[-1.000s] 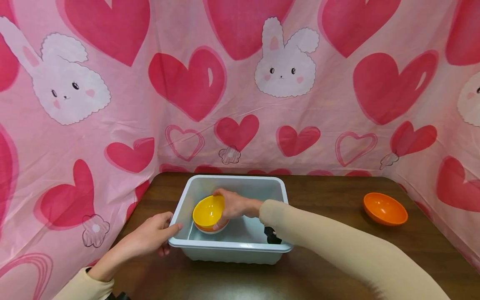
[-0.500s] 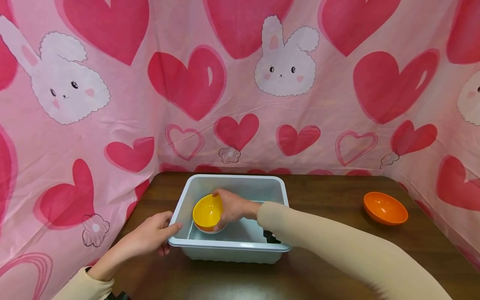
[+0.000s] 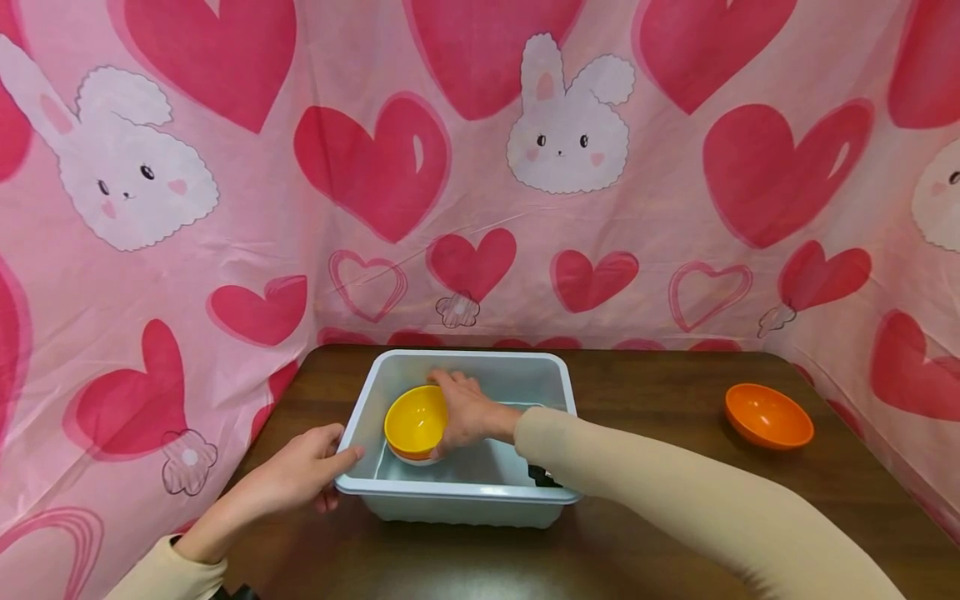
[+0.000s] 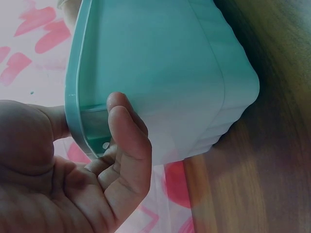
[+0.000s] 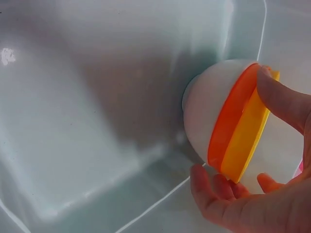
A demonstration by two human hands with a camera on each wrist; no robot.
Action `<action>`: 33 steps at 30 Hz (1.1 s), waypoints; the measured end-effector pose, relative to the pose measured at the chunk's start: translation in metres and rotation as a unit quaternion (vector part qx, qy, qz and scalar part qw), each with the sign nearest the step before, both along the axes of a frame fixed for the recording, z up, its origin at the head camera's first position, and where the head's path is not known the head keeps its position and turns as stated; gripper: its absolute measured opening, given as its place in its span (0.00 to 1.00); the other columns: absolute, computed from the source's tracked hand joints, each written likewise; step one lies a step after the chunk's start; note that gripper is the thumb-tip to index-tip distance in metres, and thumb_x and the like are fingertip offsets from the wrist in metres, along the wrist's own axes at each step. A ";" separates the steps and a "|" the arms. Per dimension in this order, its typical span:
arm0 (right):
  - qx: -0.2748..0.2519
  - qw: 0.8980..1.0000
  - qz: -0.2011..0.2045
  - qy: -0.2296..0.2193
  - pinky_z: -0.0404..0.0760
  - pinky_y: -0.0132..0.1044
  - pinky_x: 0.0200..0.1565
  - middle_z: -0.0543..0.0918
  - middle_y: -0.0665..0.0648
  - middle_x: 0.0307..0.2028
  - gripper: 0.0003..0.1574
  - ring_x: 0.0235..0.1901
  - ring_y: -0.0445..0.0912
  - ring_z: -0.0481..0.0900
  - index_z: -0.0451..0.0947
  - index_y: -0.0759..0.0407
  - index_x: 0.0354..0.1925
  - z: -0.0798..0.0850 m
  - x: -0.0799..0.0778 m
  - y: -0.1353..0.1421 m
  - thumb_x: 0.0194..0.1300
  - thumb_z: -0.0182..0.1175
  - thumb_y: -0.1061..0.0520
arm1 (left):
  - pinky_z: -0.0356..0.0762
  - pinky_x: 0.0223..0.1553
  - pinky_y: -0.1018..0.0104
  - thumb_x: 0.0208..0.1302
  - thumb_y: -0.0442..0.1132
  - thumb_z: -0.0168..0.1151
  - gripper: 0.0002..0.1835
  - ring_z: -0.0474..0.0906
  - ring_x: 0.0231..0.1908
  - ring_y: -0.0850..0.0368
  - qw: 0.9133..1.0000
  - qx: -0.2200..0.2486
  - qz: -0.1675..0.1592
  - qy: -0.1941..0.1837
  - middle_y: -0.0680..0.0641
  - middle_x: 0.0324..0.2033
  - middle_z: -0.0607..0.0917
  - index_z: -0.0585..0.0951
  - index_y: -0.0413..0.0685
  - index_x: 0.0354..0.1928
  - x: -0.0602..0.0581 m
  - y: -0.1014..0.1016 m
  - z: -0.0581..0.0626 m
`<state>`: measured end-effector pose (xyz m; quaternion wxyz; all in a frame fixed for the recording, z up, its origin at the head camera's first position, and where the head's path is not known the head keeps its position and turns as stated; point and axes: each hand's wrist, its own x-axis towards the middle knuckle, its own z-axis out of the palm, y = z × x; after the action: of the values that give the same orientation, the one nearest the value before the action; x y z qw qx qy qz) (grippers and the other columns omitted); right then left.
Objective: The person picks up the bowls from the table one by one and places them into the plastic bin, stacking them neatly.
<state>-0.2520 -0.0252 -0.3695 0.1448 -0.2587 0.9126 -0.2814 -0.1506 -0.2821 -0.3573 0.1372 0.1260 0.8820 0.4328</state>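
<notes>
A pale blue-grey plastic basin [image 3: 457, 492] stands on the table. My left hand [image 3: 303, 467] grips its left rim near the front corner, thumb over the edge and fingers curled beneath, as the left wrist view also shows. Inside, at the basin's left, nested bowls sit in a stack: a yellow bowl [image 3: 415, 421] on top, an orange bowl [image 5: 233, 114] under it, and a white bowl [image 5: 209, 107] outermost. My right hand [image 3: 471, 412] is at the stack's right side, fingers spread. Its thumb touches the rims; the other fingertips lie close to the opposite edge.
An orange bowl [image 3: 768, 417] rests alone on the dark wooden table [image 3: 652, 392], far to the right. A pink cloth [image 3: 480, 208] with hearts and rabbits hangs behind and at both sides. My right forearm crosses the basin's right wall.
The fingers of my right hand have loosened and spread away from the stacked bowls' rims. The bowls have stayed in place, and my left hand keeps its grip on the basin.
</notes>
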 end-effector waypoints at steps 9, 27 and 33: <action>0.010 1.000 0.004 0.002 0.68 0.50 0.70 0.71 0.62 0.67 0.64 0.63 0.56 0.67 0.60 0.57 0.76 0.002 0.002 0.001 0.48 0.86 0.55 | 0.85 0.21 0.55 0.76 0.39 0.62 0.14 0.80 0.16 0.47 1.000 -0.002 0.001 -0.002 0.46 0.19 0.80 0.75 0.33 0.49 0.000 0.001 0.000; 0.027 0.999 -0.002 -0.025 0.69 0.51 0.71 0.66 0.65 0.69 0.68 0.65 0.57 0.67 0.56 0.59 0.77 0.017 -0.001 0.001 0.47 0.85 0.61 | 0.85 0.21 0.55 0.76 0.39 0.62 0.14 0.80 0.16 0.47 1.000 -0.007 0.006 -0.001 0.46 0.20 0.80 0.75 0.33 0.49 -0.001 0.001 0.001; 0.039 0.999 0.008 -0.035 0.68 0.49 0.72 0.69 0.66 0.68 0.62 0.65 0.57 0.70 0.58 0.62 0.76 0.031 -0.001 0.002 0.50 0.82 0.65 | 0.85 0.20 0.56 0.76 0.39 0.62 0.13 0.80 0.16 0.47 1.000 -0.004 0.009 0.000 0.46 0.19 0.80 0.75 0.34 0.48 0.001 0.001 0.000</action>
<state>-0.2527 -0.0229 -0.3389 0.1889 -0.2504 0.9152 -0.2532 -0.1496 -0.2814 -0.3571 0.1340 0.1172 0.8848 0.4305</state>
